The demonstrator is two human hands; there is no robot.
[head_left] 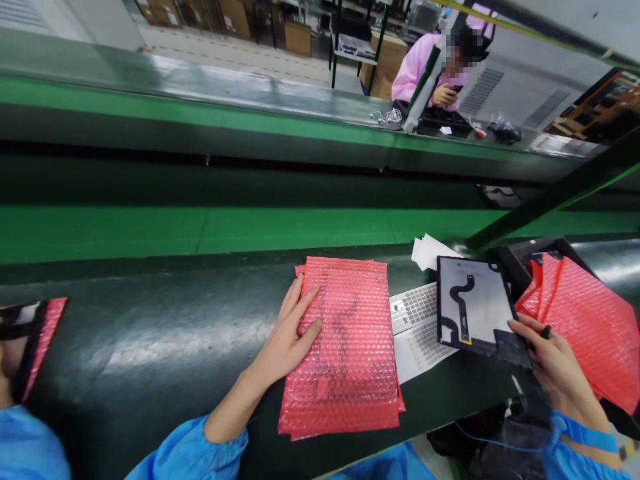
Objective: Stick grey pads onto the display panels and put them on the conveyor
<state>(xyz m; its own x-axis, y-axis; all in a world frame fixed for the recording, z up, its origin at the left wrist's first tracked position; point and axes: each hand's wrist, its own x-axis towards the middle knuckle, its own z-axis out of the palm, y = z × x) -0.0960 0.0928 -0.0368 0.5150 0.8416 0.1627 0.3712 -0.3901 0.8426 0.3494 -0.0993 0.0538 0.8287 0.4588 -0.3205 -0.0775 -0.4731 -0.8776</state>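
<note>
My left hand (293,333) lies flat, fingers spread, on the left edge of a pink bubble-wrap bag (350,347) that has a dark panel showing faintly inside it; more pink bags lie under it. My right hand (550,363) grips the lower right corner of a flat screen panel (473,310), white-backed with a black flex cable, and holds it just above the bench. A small dark object, perhaps a pen, sits between my right fingers.
White label sheets (417,320) lie under the panel. A stack of pink bubble bags (590,320) leans in a black bin at right. A bagged panel (30,340) is at far left. A green conveyor (200,230) runs behind. A person in pink (425,73) sits opposite.
</note>
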